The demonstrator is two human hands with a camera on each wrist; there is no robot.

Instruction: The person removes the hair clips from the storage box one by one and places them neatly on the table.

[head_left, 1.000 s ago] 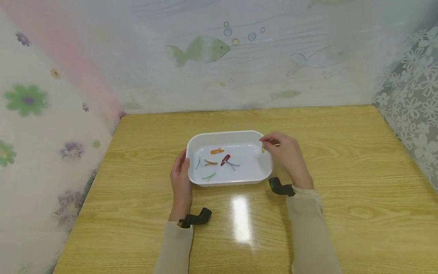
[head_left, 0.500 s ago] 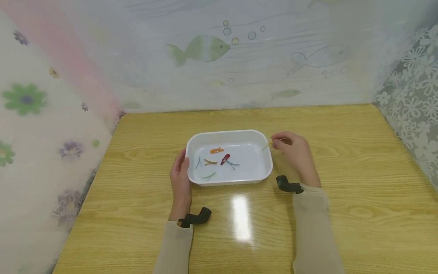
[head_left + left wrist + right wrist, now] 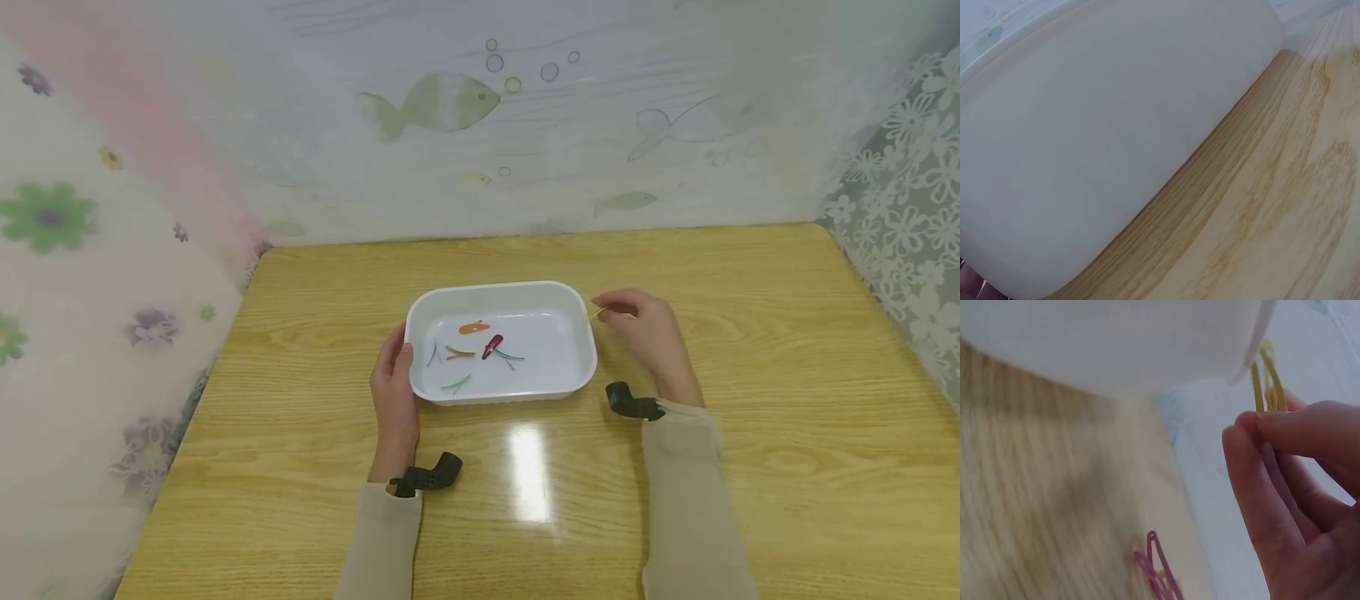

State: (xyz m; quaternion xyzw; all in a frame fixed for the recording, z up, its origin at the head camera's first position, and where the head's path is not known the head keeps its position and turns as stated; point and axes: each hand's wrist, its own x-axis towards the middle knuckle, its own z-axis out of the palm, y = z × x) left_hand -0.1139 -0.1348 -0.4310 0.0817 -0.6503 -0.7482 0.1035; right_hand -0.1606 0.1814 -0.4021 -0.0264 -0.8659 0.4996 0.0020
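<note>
1. Two hands are at work, well apart: the left hand [image 3: 393, 385] grips the left end of the white tray [image 3: 551, 358], thumb at the rim, fingers along the outer wall.
2. The right hand [image 3: 647, 335] pinches one yellow hair clip [image 3: 1257, 387] between thumb and fingers at the tray's right rim; whether clip and rim touch cannot be told.
3. The one container, the tray, stands on the table [image 3: 787, 375] and holds six clips, one of each colour.
4. Toward its back lies the orange clip [image 3: 474, 328]; in the middle, the red clip [image 3: 492, 346] meets the end of the blue clip [image 3: 512, 357].
5. Left of these are the tan clip [image 3: 460, 352] and the pale blue clip [image 3: 432, 353], with the green clip [image 3: 456, 384] nearest the front.
6. One purple clip [image 3: 1165, 562], with a bit of yellow against it, shows outside the tray in the right wrist view.
7. Two black wrist cameras [image 3: 429, 475] sit at the cuffs of two beige sleeves [image 3: 693, 500].
8. Behind the table, the wall [image 3: 315, 150] bears painted fish.
</note>
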